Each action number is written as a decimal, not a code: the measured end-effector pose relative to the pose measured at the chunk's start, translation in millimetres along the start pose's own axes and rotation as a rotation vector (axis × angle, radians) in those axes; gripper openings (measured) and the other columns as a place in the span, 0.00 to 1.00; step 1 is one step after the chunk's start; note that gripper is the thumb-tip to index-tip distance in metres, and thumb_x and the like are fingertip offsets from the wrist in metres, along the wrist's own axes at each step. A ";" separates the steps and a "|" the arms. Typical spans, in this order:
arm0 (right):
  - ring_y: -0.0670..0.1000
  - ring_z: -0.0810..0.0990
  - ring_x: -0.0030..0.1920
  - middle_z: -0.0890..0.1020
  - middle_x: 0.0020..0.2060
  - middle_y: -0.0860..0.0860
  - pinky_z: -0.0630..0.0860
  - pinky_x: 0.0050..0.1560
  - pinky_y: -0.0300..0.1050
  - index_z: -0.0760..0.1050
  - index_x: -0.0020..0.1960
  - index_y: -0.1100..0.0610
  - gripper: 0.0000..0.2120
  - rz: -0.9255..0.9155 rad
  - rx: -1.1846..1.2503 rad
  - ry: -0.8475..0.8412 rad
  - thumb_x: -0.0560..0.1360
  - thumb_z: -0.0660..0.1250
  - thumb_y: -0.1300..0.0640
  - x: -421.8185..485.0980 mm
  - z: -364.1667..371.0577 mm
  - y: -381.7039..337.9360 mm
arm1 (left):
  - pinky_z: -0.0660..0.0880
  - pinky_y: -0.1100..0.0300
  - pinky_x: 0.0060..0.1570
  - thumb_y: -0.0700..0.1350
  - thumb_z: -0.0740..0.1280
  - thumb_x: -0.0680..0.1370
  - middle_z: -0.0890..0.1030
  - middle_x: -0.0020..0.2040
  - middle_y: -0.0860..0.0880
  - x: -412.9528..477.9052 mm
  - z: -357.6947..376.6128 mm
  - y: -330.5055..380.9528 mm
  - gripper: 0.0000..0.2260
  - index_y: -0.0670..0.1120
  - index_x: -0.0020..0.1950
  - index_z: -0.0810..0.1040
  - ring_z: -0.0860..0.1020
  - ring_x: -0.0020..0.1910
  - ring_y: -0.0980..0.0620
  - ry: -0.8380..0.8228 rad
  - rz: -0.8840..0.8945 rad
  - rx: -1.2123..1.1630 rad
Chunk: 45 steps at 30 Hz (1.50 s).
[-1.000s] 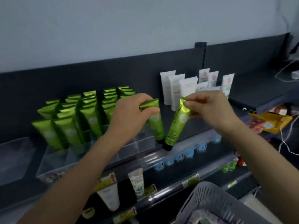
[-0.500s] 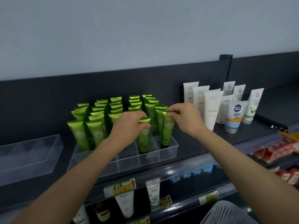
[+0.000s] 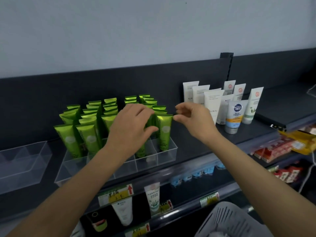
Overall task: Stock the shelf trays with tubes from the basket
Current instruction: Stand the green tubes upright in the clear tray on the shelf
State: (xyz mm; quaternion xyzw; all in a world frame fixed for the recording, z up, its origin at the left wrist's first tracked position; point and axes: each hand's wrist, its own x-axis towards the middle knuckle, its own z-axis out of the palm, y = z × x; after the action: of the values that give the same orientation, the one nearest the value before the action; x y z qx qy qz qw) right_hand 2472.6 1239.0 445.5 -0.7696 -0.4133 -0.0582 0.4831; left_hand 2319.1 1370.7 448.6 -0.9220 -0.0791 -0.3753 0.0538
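Several green tubes (image 3: pixel 89 124) stand upright in rows in a clear divided tray (image 3: pixel 119 170) on the dark top shelf. The front right tube (image 3: pixel 164 132) stands alone in its compartment. My right hand (image 3: pixel 193 120) hovers just right of that tube's top corner, thumb and forefinger slightly apart and holding nothing. My left hand (image 3: pixel 131 127) is spread in front of the middle rows and hides the top of another green tube (image 3: pixel 141 150) in the front row. The grey basket (image 3: pixel 227 219) shows at the bottom right, its contents mostly out of view.
An empty clear tray (image 3: pixel 22 161) sits at the left of the shelf. White tubes (image 3: pixel 212 103) and a Nivea tube (image 3: pixel 235 117) stand to the right. Lower shelves hold hanging tubes (image 3: pixel 153 195), price tags and red packets (image 3: pixel 273 149).
Both hands carried a green tube each from mid-air into the tray's front compartments. Both tubes now stand there and the fingers have opened off them. The camera view has shifted left and up.
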 end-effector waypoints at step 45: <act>0.62 0.70 0.63 0.69 0.63 0.59 0.71 0.63 0.54 0.66 0.64 0.59 0.20 1.170 -0.694 -0.543 0.74 0.64 0.57 -414.6 -21.8 380.7 | 0.71 0.60 0.40 0.47 0.71 0.72 0.80 0.44 0.50 -226.9 303.8 268.1 0.10 0.44 0.49 0.79 0.77 0.43 0.53 -1.252 0.006 -0.570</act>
State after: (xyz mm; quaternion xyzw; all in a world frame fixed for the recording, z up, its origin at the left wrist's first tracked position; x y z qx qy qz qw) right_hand 2472.8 908.3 -10.6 -0.9606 0.0024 0.2745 0.0440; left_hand 2416.6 1131.8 62.4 -0.9436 0.0090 0.2218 -0.2456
